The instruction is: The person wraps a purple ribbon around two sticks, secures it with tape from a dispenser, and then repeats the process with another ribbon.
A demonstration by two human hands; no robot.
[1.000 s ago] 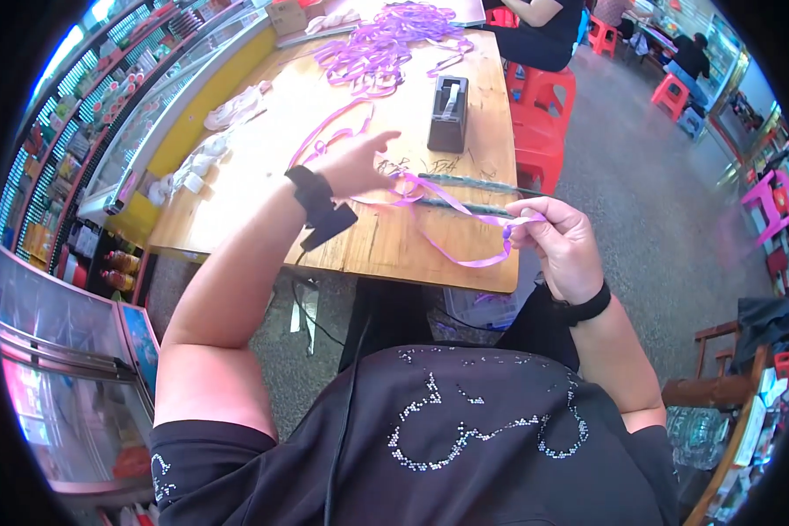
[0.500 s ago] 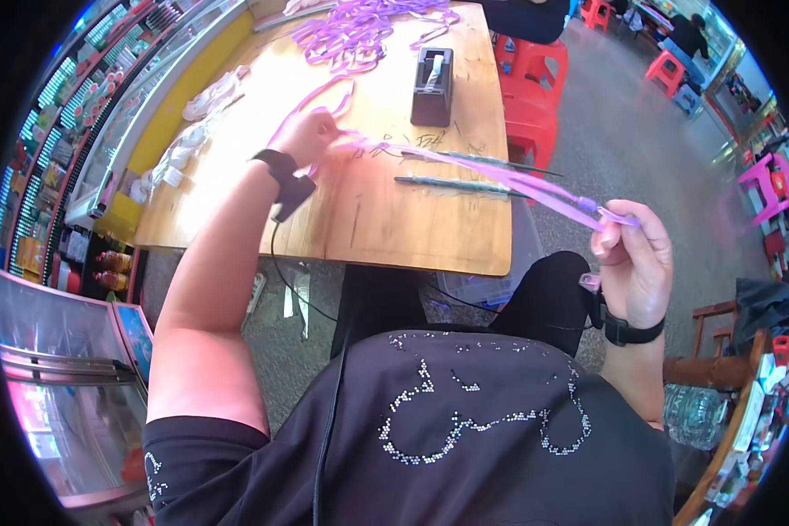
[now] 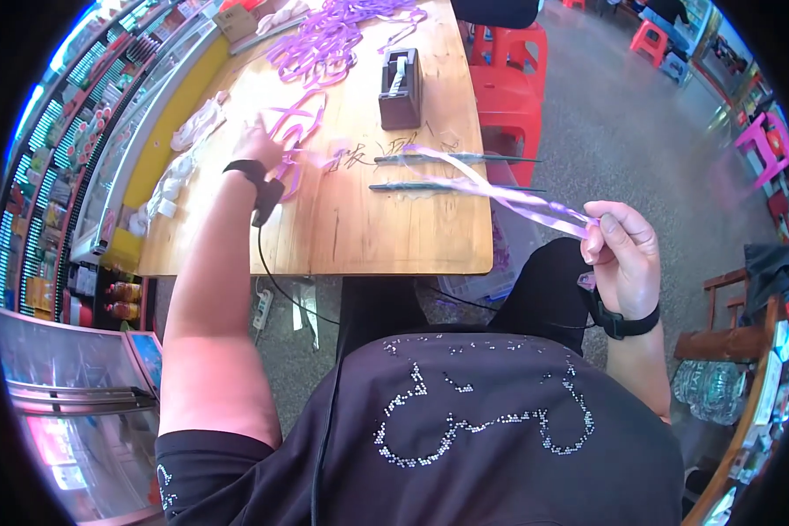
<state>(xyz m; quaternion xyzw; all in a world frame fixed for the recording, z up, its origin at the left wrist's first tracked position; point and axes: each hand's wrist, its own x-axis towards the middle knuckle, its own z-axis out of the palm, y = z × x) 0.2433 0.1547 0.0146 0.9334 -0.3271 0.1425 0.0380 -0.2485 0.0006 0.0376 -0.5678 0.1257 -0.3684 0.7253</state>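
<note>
Over the floor beside the table's right edge, my right hand pinches one end of a purple ribbon. From there the ribbon stretches left over the table edge, and its far part smears with motion. My left hand reaches over the table's left side, next to a loose loop of purple ribbon. Glare and blur hide its fingers, so I cannot tell whether it grips anything. Between the hands, two thin dark rods are fixed to the tabletop under clear tape, sticking out past its right edge.
A black tape dispenser stands on the wooden table. Behind it lies a heap of purple ribbon. White crumpled material lies along the left edge. Red plastic stools are at the right; a clear bin sits below.
My left hand has moved left and slightly away, and the ribbon no longer runs taut to it. The ribbon's left part now swings loose over the table. My right hand keeps its pinch.
</note>
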